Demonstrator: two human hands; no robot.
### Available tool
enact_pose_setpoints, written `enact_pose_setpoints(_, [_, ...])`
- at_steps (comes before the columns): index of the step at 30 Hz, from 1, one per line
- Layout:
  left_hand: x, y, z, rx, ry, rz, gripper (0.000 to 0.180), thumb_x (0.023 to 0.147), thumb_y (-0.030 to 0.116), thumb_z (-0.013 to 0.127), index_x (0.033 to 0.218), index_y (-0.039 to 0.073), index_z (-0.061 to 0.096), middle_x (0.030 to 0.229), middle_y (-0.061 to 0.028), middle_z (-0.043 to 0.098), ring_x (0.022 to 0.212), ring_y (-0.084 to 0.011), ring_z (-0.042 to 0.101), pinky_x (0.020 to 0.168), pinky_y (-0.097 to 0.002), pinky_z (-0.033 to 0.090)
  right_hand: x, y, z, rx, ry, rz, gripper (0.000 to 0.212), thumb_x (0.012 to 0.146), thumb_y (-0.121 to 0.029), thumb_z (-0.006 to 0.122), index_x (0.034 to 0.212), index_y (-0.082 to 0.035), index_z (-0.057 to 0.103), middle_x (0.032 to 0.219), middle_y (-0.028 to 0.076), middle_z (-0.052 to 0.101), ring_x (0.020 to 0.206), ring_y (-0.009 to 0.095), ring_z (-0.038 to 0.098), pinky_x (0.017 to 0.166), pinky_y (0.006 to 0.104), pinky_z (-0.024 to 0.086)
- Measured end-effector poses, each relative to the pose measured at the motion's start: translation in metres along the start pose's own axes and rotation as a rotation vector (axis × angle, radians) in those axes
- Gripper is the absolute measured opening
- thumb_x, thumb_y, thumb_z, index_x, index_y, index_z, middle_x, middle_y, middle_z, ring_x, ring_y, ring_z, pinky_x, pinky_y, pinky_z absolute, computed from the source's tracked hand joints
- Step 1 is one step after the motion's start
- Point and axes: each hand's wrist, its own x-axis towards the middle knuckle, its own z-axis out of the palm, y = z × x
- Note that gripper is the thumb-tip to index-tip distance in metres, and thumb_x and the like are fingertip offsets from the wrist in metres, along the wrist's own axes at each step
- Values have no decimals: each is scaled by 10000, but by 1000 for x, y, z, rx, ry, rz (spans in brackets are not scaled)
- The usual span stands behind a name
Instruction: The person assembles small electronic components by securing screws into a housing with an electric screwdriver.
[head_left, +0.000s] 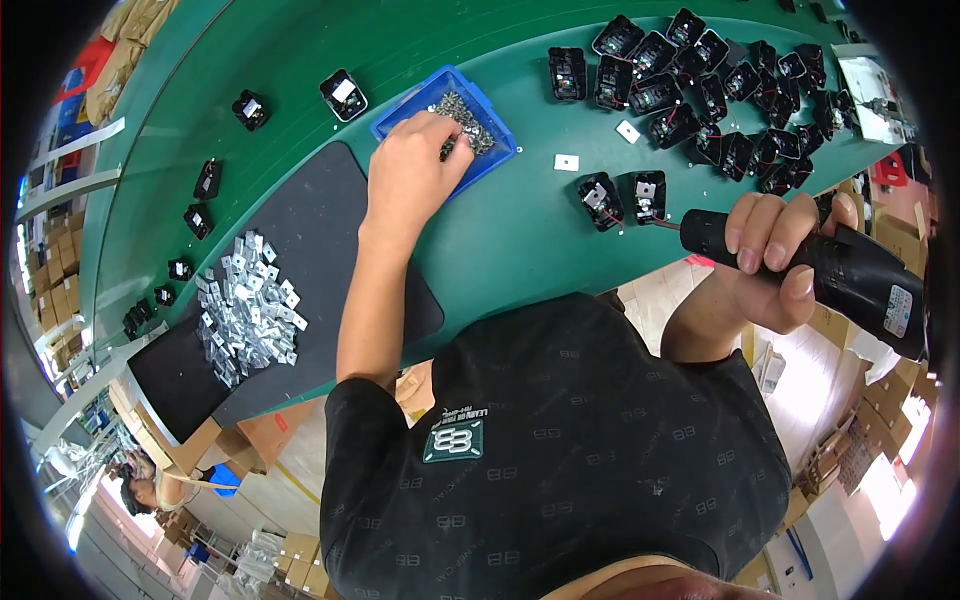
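My left hand [418, 165] reaches over the blue bin [500, 118], its fingers bent down at the small metal screws [470, 125] inside. Its fingertips come together there; whether a screw is between them is too small to tell. In my right hand [775, 250] is a black electric screwdriver [850, 275], held level with its bit pointing left. The bit's tip is close to a black housing [648, 197] with a metal plate and red wire in it. Another black housing [600, 200] stands just left of that one.
Many black housings [655, 92] crowd the far right of the green table [500, 260]. Two loose metal plates lie nearby, one a white plate [566, 162]. A heap of metal plates [250, 310] covers part of a dark mat [330, 240] at left. More housings [207, 180] line the far left.
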Motion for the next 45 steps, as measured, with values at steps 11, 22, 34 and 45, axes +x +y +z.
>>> enact_pose_setpoints(11, [-25,42,-2,-605,152,53,147,753,21,660,893,23,704,965,-101,686,799,-178,663,656,-274,537,15,2,14,136,-95,-17,637,882,-245,619,1390,-56,284,767,20,516,547,131,501,525,304,428])
enact_pose_setpoints(22, [-44,82,12,-857,230,340,124,798,82,562,788,-24,625,934,-176,639,743,-214,620,635,-299,507,24,8,53,349,-136,7,526,837,-218,665,1286,-95,418,766,-31,543,593,75,544,561,221,459])
enact_pose_setpoints(34, [-47,81,12,-865,160,355,74,771,-24,590,841,-23,616,802,-130,680,640,-192,665,571,-275,534,20,10,51,329,-122,1,529,838,-228,650,1288,-85,413,755,-29,542,570,76,541,537,229,453])
enact_pose_setpoints(45, [-46,79,11,-725,105,389,99,786,-22,639,885,-17,643,777,-85,695,618,-203,674,555,-284,532,17,13,42,307,-195,-9,549,862,-245,634,1322,-97,373,772,-33,550,578,82,539,529,231,446])
